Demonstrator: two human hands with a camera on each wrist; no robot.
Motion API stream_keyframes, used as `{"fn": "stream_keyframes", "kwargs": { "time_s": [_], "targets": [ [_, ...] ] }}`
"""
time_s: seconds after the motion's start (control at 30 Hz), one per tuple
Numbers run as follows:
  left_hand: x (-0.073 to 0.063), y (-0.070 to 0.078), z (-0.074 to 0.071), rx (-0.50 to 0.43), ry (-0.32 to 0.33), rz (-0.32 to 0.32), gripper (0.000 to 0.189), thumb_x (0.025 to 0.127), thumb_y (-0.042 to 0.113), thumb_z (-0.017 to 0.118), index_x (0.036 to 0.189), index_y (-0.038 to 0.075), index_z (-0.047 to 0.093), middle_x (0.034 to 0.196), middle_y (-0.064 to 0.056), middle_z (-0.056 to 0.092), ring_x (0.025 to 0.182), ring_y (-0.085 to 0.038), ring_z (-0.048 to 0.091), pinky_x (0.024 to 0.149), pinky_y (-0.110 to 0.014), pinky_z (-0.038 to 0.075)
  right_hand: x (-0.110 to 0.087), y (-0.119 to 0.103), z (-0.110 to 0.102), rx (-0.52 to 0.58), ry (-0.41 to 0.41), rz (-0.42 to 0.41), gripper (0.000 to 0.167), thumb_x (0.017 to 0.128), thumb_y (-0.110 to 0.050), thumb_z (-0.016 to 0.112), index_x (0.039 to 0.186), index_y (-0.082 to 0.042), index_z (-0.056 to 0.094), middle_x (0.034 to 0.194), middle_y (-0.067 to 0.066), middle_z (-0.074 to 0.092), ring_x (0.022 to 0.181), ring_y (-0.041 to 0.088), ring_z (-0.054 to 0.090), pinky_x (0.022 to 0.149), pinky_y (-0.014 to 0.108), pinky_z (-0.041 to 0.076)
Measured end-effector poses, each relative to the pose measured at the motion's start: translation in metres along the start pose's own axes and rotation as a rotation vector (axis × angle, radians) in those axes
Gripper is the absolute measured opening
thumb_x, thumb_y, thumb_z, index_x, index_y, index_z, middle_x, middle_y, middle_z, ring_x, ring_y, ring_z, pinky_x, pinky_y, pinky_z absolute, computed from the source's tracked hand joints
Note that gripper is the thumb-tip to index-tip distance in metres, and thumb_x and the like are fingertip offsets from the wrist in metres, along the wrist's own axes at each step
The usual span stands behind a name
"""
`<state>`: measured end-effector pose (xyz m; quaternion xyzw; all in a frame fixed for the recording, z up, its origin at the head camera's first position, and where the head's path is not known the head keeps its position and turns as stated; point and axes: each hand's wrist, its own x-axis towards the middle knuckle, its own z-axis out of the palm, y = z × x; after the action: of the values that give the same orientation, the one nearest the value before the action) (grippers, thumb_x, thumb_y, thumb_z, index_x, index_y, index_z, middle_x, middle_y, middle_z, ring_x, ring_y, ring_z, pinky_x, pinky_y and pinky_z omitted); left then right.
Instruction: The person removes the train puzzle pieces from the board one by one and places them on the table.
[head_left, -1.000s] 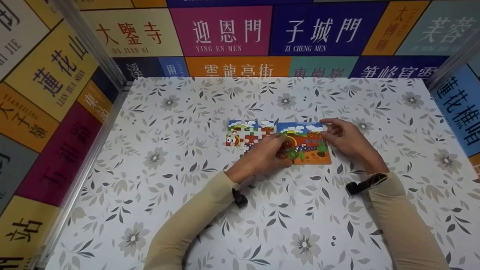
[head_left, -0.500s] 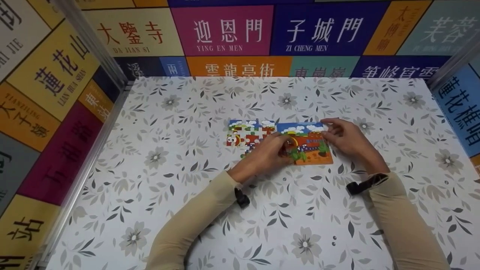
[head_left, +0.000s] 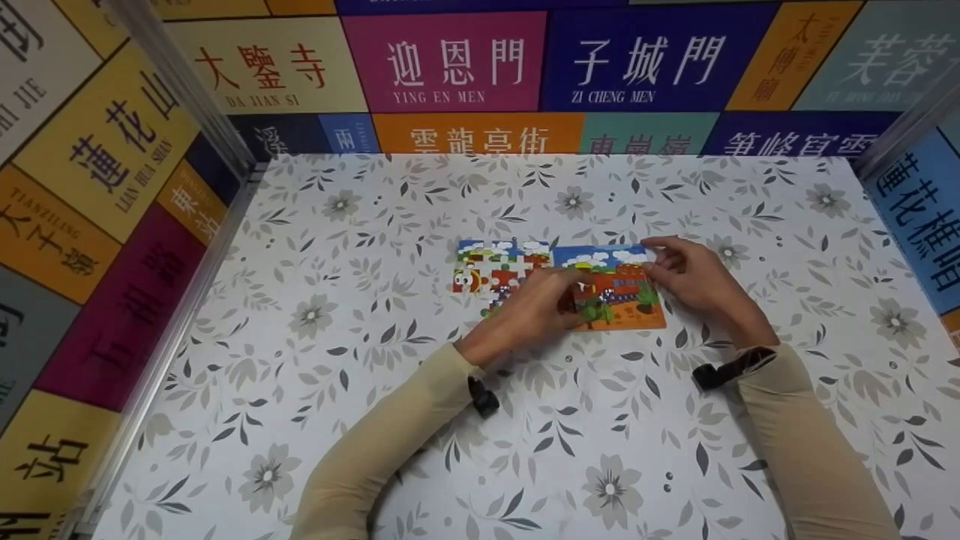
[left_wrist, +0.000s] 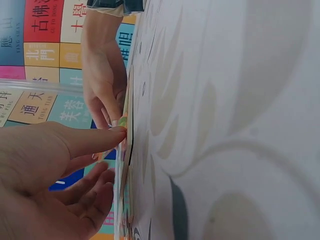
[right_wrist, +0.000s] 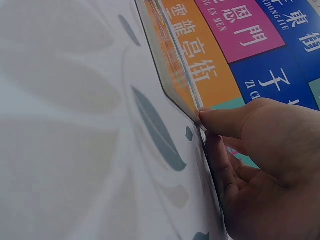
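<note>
In the head view a jigsaw puzzle board (head_left: 634,311) with a train picture lies flat on the table. My left hand (head_left: 536,304) covers its left part, thumb and fingers bent over the picture. The left wrist view shows the left thumb (left_wrist: 102,141) touching the board's edge; whether the fingers pinch a piece cannot be seen. My right hand (head_left: 694,274) holds the board's far right corner between thumb and forefinger. Left of the board, a partly assembled jigsaw puzzle (head_left: 499,279) with a similar picture shows white gaps; the left hand hides some of it.
A white tabletop (head_left: 420,420) with grey flowers and leaves surrounds the puzzles. Panels with coloured Chinese lettering (head_left: 442,64) stand behind and at both sides. A black wrist strap (head_left: 731,369) sits on the right wrist.
My left hand's fingers have shifted slightly over the board, and the yellow arc beside them is now covered. The right hand stays at the corner.
</note>
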<state>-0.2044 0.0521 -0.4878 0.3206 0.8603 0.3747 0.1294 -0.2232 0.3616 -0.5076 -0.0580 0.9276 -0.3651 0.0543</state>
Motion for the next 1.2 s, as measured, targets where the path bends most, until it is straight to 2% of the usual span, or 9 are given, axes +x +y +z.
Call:
{"fn": "stream_keyframes", "kwargs": {
  "time_s": [0.1, 0.23, 0.43, 0.57, 0.73, 0.97, 1.2],
  "targets": [
    [0.001, -0.001, 0.000, -0.024, -0.016, 0.027, 0.061, 0.096, 0.009, 0.082, 0.152, 0.012, 0.061, 0.126, -0.005, 0.076, 0.098, -0.009, 0.072, 0.085, -0.018, 0.059, 0.000, 0.000, 0.000, -0.003, -0.001, -0.004, 0.052, 0.110, -0.032, 0.066, 0.157, -0.013, 0.058, 0.118, 0.015, 0.068, 0.108, 0.026, 0.067, 0.082, 0.012, 0.047],
    [0.001, -0.001, -0.001, -0.018, -0.030, 0.038, 0.064, 0.095, 0.007, 0.081, 0.155, 0.013, 0.058, 0.129, -0.005, 0.074, 0.098, -0.009, 0.071, 0.085, -0.017, 0.058, 0.001, 0.000, 0.000, -0.012, 0.005, 0.000, 0.050, 0.110, -0.032, 0.066, 0.156, -0.014, 0.059, 0.117, 0.015, 0.068, 0.107, 0.024, 0.067, 0.083, 0.015, 0.048],
    [-0.001, -0.001, -0.001, 0.023, -0.043, -0.009, 0.069, 0.093, 0.015, 0.085, 0.156, 0.011, 0.058, 0.127, -0.002, 0.068, 0.102, -0.012, 0.066, 0.084, -0.019, 0.057, 0.001, 0.000, 0.000, -0.003, 0.013, 0.013, 0.048, 0.109, -0.028, 0.067, 0.155, -0.015, 0.060, 0.115, 0.013, 0.067, 0.105, 0.021, 0.066, 0.083, 0.014, 0.049],
    [-0.002, 0.000, -0.002, 0.040, -0.042, -0.018, 0.061, 0.093, 0.019, 0.085, 0.149, 0.011, 0.064, 0.121, 0.000, 0.066, 0.100, -0.014, 0.065, 0.080, -0.021, 0.056, 0.000, -0.001, 0.000, 0.002, 0.007, 0.003, 0.050, 0.109, -0.031, 0.067, 0.156, -0.013, 0.059, 0.117, 0.014, 0.068, 0.105, 0.022, 0.067, 0.082, 0.013, 0.048],
    [-0.001, -0.006, -0.006, 0.017, -0.032, 0.051, 0.054, 0.096, 0.025, 0.085, 0.143, 0.008, 0.068, 0.119, 0.000, 0.073, 0.098, -0.010, 0.071, 0.083, -0.020, 0.058, -0.001, -0.001, -0.001, -0.001, 0.006, 0.012, 0.051, 0.110, -0.033, 0.066, 0.156, -0.014, 0.058, 0.118, 0.014, 0.070, 0.102, 0.019, 0.066, 0.082, 0.017, 0.049],
    [-0.006, -0.017, -0.023, -0.028, -0.002, 0.133, 0.059, 0.102, 0.028, 0.079, 0.153, 0.005, 0.060, 0.108, -0.003, 0.078, 0.090, -0.012, 0.073, 0.078, -0.023, 0.059, 0.000, -0.001, -0.001, -0.002, 0.011, 0.015, 0.050, 0.110, -0.030, 0.066, 0.156, -0.014, 0.058, 0.117, 0.015, 0.070, 0.102, 0.021, 0.066, 0.082, 0.018, 0.050],
    [-0.015, -0.026, -0.043, -0.029, 0.053, 0.197, 0.062, 0.106, 0.032, 0.073, 0.160, 0.009, 0.053, 0.118, -0.004, 0.078, 0.095, -0.013, 0.074, 0.079, -0.025, 0.060, 0.000, -0.002, 0.001, -0.005, 0.012, 0.040, 0.050, 0.110, -0.032, 0.066, 0.157, -0.017, 0.058, 0.120, 0.015, 0.070, 0.107, 0.024, 0.068, 0.084, 0.019, 0.049]
  ]
}}
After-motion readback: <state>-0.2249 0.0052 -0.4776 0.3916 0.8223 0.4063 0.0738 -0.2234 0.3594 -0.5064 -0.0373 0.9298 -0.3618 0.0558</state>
